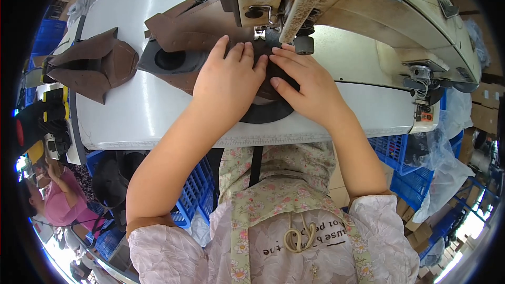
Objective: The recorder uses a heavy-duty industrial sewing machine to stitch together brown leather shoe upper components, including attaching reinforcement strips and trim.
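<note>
A: Progress?
B: Mid-seam, seems. Near: left hand (230, 81) and right hand (302, 85) lie flat, fingers together, pressing dark brown leather piece (273, 109) on white table (137, 110).
A: Further?
B: Piece reaches under sewing machine (336, 0) foot. Far left, folded brown pieces (94, 63) wait, probably unsewn.

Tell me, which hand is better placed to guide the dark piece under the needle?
Probably the right hand: its fingertips lie on the dark piece directly below the presser foot. The left hand presses flat, slightly farther left.
</note>
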`<move>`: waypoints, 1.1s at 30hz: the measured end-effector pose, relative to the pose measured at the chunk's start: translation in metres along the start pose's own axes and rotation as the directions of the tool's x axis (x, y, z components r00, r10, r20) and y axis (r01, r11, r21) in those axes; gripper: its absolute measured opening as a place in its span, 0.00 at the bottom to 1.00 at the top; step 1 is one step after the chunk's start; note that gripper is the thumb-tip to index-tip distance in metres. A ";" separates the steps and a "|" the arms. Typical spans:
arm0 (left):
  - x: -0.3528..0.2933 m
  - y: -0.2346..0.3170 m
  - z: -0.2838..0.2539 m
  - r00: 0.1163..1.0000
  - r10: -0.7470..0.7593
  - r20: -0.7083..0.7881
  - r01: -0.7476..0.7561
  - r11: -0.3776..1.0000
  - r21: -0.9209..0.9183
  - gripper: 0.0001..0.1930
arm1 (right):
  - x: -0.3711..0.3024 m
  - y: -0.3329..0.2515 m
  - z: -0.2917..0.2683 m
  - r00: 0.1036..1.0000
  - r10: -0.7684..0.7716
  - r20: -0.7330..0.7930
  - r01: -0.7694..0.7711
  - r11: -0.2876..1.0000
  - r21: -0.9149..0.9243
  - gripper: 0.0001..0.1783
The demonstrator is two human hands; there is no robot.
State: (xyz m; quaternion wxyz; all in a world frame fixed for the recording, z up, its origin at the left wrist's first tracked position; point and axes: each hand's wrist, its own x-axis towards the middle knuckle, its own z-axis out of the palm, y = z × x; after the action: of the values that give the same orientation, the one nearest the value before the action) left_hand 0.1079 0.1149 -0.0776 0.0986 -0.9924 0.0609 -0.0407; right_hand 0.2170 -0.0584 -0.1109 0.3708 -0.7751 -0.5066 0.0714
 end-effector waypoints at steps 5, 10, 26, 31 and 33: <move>-0.001 -0.011 0.001 1.000 0.029 -0.007 -0.029 1.000 -0.008 0.25 | 0.000 -0.005 0.003 1.000 -0.006 -0.007 0.006 0.999 -0.036 0.25; -0.002 -0.016 -0.007 0.999 0.046 0.003 -0.045 0.987 -0.155 0.24 | -0.001 -0.008 0.003 1.000 0.002 0.001 -0.002 0.998 -0.063 0.25; -0.014 -0.009 0.012 0.993 -0.011 -0.117 -0.001 0.994 -0.106 0.20 | -0.003 -0.013 0.002 0.991 0.110 0.075 -0.112 0.993 0.022 0.24; -0.013 -0.015 0.008 0.994 0.013 -0.105 -0.028 0.990 -0.139 0.23 | -0.001 -0.011 0.004 0.994 0.089 0.070 -0.091 0.996 0.024 0.23; -0.011 -0.007 0.003 0.998 -0.018 -0.067 0.012 0.996 -0.087 0.24 | -0.003 -0.008 0.001 0.995 0.079 0.065 -0.080 0.996 0.023 0.22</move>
State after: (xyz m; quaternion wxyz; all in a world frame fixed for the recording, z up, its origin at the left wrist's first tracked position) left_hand 0.0985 0.1233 -0.0802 0.0529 -0.9943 0.0584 -0.0723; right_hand 0.2088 -0.0586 -0.1069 0.3612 -0.7871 -0.4861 0.1175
